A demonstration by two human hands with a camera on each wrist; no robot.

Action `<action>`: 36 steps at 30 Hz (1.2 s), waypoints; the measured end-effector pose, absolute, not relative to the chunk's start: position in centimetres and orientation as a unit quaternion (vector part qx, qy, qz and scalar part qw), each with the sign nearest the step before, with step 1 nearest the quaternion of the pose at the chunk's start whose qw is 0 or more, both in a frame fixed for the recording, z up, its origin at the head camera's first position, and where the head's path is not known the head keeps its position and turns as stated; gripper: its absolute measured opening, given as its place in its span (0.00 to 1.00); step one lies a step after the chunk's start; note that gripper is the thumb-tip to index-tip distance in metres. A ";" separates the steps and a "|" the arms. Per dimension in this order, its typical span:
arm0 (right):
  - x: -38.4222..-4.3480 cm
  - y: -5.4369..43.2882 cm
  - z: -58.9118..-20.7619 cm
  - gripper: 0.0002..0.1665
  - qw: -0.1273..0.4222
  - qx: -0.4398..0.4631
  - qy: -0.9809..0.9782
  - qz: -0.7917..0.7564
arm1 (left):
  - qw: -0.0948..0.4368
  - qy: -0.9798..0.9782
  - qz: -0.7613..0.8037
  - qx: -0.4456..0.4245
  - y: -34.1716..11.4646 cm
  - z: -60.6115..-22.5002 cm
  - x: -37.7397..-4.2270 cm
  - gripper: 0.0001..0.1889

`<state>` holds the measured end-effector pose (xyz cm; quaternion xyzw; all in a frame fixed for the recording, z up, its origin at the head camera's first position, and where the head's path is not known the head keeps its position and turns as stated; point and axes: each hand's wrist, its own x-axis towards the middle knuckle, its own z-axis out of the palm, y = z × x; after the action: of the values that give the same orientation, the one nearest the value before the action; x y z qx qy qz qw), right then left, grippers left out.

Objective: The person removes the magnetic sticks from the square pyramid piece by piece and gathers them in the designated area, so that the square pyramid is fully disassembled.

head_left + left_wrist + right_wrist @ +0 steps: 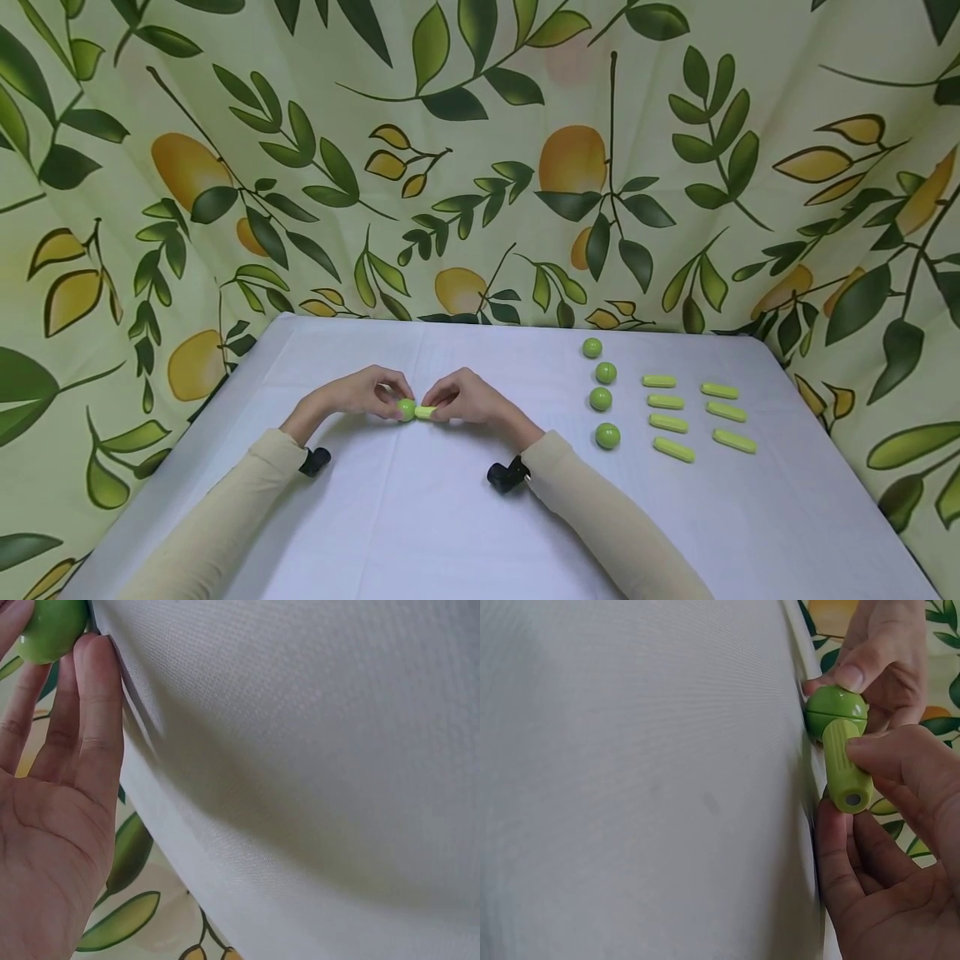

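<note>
Near the middle of the table my left hand [371, 392] pinches a glossy green ball [406, 409] between thumb and fingers. My right hand [467, 397] pinches a short yellow-green ribbed rod [425, 412], whose left end meets the ball. In the right wrist view the rod [847, 769] shows a round grey metal disc in its near end, and the ball [832, 709] has a seam around it. The left wrist view shows only part of the ball [56, 630] at the top left corner, with the left palm [52, 855] below.
On the right, several green balls [601, 399] stand in a column. Beside them several yellow-green rods [667, 423] lie in two columns. A white cloth [442, 517] covers the table, and a leaf-patterned curtain [480, 208] hangs behind its far edge.
</note>
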<state>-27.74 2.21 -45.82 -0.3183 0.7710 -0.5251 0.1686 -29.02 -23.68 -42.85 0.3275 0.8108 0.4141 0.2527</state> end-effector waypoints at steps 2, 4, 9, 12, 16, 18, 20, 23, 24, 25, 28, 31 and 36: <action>-27.8 2.2 -45.8 0.11 0.170 -0.321 0.773 -0.521 | 0.253 0.810 0.413 0.330 -23.6 -42.9 -29.1 0.12; -27.8 2.4 -45.6 0.11 0.173 -0.324 0.772 -0.518 | 0.254 0.808 0.413 0.333 -23.6 -42.9 -29.1 0.12; -27.9 2.9 -45.1 0.11 0.175 -0.336 0.764 -0.522 | 0.251 0.809 0.409 0.338 -23.7 -42.9 -29.2 0.11; -28.0 3.5 -44.9 0.11 0.174 -0.336 0.756 -0.534 | 0.249 0.812 0.408 0.336 -23.7 -42.9 -29.1 0.11; -28.0 4.7 -44.4 0.12 0.169 -0.342 0.745 -0.547 | 0.247 0.815 0.405 0.333 -23.7 -42.8 -29.0 0.12; -27.9 5.4 -44.0 0.12 0.164 -0.347 0.742 -0.549 | 0.246 0.817 0.403 0.331 -23.7 -42.8 -29.0 0.12; -27.9 6.3 -43.7 0.12 0.158 -0.350 0.745 -0.545 | 0.245 0.817 0.403 0.330 -23.7 -42.8 -29.0 0.12; -27.9 7.8 -43.2 0.12 0.152 -0.349 0.752 -0.538 | 0.246 0.818 0.403 0.330 -23.6 -42.8 -29.1 0.11; -27.9 8.3 -43.1 0.12 0.151 -0.346 0.755 -0.537 | 0.246 0.818 0.403 0.329 -23.6 -42.8 -29.0 0.11; -27.9 8.9 -43.0 0.12 0.149 -0.342 0.758 -0.536 | 0.246 0.819 0.402 0.328 -23.6 -42.8 -29.0 0.11; -27.9 10.5 -42.6 0.12 0.141 -0.327 0.765 -0.537 | 0.246 0.822 0.399 0.323 -23.6 -42.6 -28.9 0.11; -27.5 12.2 -42.2 0.12 0.131 -0.313 0.770 -0.540 | 0.247 0.822 0.401 0.320 -23.5 -42.5 -28.7 0.11; -26.5 15.3 -41.6 0.12 0.110 -0.307 0.774 -0.542 | 0.250 0.819 0.403 0.322 -23.5 -42.5 -28.6 0.11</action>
<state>-26.48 15.26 -41.59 -0.3074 0.7745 -0.5418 0.1101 -28.58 -23.54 -42.45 0.3223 0.8193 0.4029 0.2500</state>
